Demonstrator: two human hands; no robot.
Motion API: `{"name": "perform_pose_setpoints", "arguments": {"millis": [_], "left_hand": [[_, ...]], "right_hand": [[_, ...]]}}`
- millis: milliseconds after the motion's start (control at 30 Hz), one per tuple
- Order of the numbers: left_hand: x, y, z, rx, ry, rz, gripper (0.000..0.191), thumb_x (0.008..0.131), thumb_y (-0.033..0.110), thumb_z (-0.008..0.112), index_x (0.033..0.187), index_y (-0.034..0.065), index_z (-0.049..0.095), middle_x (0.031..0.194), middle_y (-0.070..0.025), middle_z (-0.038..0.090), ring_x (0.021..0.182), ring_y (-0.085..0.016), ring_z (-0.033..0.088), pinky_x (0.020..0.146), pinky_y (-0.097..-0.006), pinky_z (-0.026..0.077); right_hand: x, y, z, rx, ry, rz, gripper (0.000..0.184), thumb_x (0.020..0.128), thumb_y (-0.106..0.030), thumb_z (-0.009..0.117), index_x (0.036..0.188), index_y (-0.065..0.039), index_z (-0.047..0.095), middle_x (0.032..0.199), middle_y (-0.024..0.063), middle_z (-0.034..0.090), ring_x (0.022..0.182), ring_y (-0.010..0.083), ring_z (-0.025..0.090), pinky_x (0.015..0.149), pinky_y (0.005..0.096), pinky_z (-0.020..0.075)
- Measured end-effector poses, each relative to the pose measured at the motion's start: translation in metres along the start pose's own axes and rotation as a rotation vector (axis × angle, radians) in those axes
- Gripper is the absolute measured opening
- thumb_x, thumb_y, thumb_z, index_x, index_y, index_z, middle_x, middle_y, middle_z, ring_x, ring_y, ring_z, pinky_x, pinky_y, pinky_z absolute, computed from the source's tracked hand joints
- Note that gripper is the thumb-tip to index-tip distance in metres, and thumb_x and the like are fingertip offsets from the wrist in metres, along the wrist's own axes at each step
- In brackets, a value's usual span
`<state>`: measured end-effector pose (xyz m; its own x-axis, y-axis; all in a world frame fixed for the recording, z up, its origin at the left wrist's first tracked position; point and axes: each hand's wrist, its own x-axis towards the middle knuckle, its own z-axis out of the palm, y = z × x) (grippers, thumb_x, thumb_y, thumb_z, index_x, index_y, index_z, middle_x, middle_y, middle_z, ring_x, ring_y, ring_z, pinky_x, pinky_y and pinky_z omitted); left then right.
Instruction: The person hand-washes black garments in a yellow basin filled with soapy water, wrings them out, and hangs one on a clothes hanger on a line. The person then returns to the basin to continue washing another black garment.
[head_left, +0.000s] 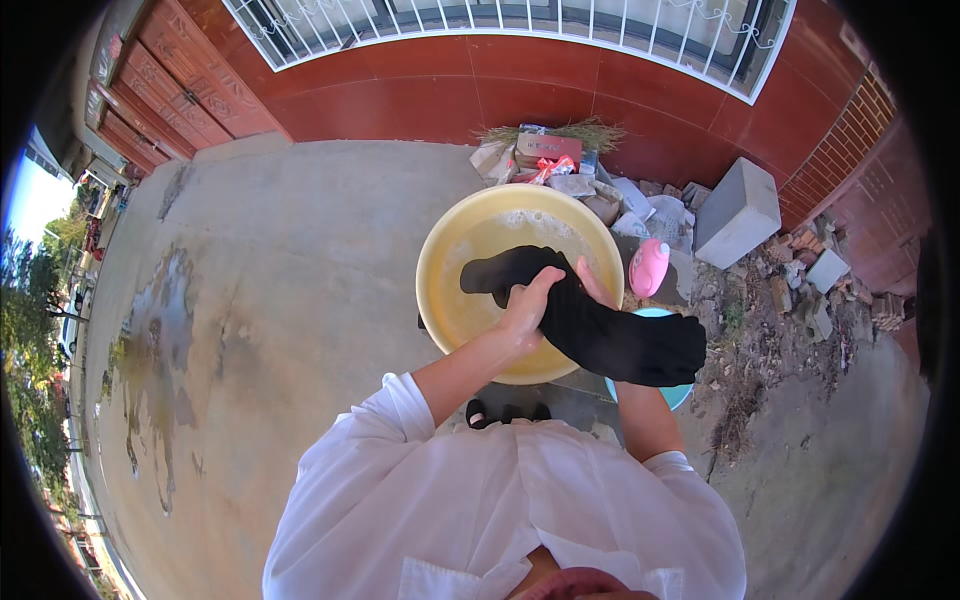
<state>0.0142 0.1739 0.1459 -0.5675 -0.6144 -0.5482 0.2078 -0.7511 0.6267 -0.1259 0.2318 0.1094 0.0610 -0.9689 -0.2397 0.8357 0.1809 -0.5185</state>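
A black cloth garment is stretched between my two hands above a large yellow plastic basin. My left hand grips it near its middle, with the thumb lying over the top. My right hand holds it from the far side; its lower part is hidden behind the cloth. One end of the garment hangs over the basin's soapy water. The other end drapes to the right across my right forearm, above a light blue basin that it partly covers.
A pink plastic bottle with a white cap stands right of the yellow basin. Behind lie rubbish and a cardboard box against the red wall. A grey block and broken bricks are at the right. Wet patches mark the concrete at left.
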Motion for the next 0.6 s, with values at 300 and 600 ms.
{"name": "perform_pose_setpoints", "arguments": {"millis": [300,600], "left_hand": [[0.002,-0.001,-0.052,1.062,-0.022,0.015,0.077,0.09,0.068,0.059,0.107,-0.0057,0.071,0.1,-0.0177,0.072,0.092,-0.03,0.071,0.082,-0.0414,0.056],[0.0,0.07,-0.105,0.842,-0.365,-0.216,0.119,0.082,0.097,0.026,0.116,-0.0096,0.066,0.119,-0.0215,0.067,0.123,-0.032,0.06,0.11,-0.0473,0.043]], "right_hand": [[-0.009,0.039,0.008,0.031,0.084,0.224,0.063,0.1,-0.056,0.059,0.124,0.002,0.063,0.11,0.0157,0.072,0.093,0.0264,0.071,0.088,0.0377,0.0577],[0.004,0.049,0.01,0.36,-0.149,0.435,0.05,0.099,-0.037,0.061,0.129,0.002,0.056,0.108,0.011,0.063,0.09,0.0188,0.062,0.081,0.0325,0.0543]]}}
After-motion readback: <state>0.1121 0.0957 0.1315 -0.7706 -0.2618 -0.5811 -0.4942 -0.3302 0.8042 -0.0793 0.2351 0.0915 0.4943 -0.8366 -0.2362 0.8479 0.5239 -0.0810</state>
